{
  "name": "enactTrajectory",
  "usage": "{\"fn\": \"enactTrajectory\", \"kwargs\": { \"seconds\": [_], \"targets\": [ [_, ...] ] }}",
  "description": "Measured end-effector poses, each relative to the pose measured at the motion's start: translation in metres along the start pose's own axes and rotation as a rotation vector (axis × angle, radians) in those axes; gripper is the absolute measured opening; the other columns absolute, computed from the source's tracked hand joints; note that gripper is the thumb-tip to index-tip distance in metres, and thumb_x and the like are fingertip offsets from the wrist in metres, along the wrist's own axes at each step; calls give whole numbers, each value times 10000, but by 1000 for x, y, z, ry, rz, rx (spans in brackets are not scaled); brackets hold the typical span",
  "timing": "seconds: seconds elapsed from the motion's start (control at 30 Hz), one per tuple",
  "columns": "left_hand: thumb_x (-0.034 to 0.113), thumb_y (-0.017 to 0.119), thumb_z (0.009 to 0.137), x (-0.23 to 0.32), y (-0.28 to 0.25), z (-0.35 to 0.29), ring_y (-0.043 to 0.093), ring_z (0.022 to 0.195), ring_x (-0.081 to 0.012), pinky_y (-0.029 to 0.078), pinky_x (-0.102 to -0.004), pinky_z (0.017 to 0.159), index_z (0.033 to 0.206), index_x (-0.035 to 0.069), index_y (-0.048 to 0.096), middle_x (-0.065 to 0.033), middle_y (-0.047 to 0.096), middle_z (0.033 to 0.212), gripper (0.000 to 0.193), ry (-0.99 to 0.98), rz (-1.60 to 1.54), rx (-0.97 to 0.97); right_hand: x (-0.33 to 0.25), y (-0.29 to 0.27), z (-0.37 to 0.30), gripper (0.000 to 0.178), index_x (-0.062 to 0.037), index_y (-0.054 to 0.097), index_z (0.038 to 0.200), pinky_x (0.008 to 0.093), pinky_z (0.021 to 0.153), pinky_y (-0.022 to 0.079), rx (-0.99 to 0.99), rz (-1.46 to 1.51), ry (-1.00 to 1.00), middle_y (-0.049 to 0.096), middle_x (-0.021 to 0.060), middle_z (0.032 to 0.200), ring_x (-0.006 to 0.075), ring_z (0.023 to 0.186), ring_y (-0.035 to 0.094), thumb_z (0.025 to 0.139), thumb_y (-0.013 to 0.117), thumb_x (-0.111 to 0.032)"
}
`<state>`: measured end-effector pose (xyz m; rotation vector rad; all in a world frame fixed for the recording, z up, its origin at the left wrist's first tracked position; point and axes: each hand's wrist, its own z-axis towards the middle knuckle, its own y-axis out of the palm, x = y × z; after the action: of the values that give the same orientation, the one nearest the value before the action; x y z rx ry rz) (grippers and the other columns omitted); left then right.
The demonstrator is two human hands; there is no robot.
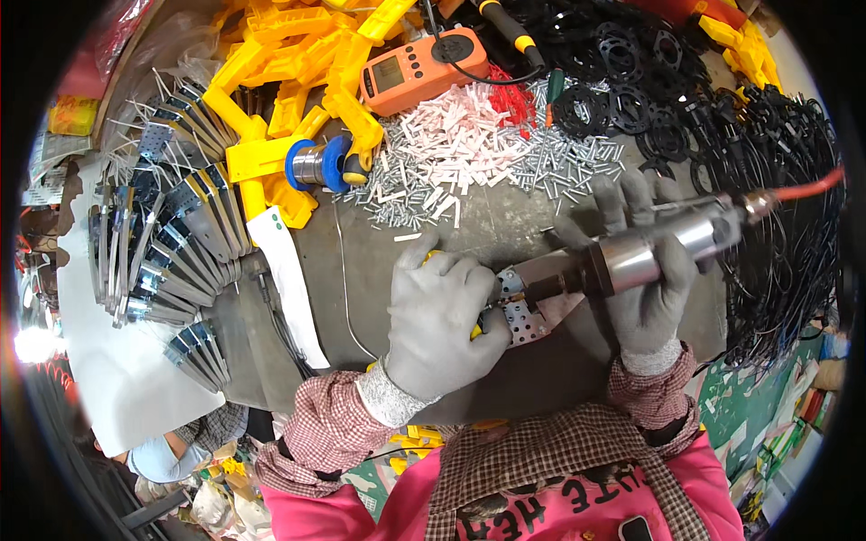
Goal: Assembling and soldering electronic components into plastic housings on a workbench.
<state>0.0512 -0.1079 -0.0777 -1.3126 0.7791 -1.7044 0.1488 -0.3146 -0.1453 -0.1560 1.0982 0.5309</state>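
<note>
My left hand (444, 317), in a grey glove, is closed on a perforated metal plate (525, 326) and presses it near the table's front. Bits of a yellow part (476, 331) show between its fingers; the rest is hidden under the hand. My right hand (648, 293), gloved too, grips a silver cylindrical air tool (636, 255) lying almost level. A red-orange hose (803, 187) joins its right end. The tool's dark narrow tip meets or hovers just over the plate beside my left fingers; I cannot tell which.
Behind my hands lie heaps of small screws (397, 185) and pale short tubes (451, 126), with an orange meter (424, 70). Yellow plastic frames (280, 99) and a solder spool (317, 164) stand back left. Stacked metal plates (171, 252) fill the left; black cables (776, 225) the right.
</note>
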Motion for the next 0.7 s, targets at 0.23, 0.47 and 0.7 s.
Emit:
{"fn": "enactTrajectory", "kwargs": {
  "seconds": [0.23,0.47,0.7],
  "targets": [
    [123,676,588,-8,-4,-1,591,892,-279,396,-505,1014,777,67,629,-88,607,825,203,0,28,-73,-30,27,36,588,-25,316,1434,530,1098,420,-12,920,200,426,232,1479,382,1403,393,962,591,-242],
    [231,759,621,-5,0,2,571,844,-269,424,-500,954,925,85,626,-61,573,831,362,71,-44,96,-32,34,49,282,-116,561,1165,557,1095,402,310,863,658,574,128,1224,286,1263,484,922,654,-224],
    [312,826,591,-7,-11,3,563,827,-258,440,-479,904,1123,58,636,-61,583,896,619,132,-118,9,-27,35,31,458,-137,488,1343,602,1178,271,275,862,577,443,150,1474,330,1422,360,928,639,-257]
  ]
}}
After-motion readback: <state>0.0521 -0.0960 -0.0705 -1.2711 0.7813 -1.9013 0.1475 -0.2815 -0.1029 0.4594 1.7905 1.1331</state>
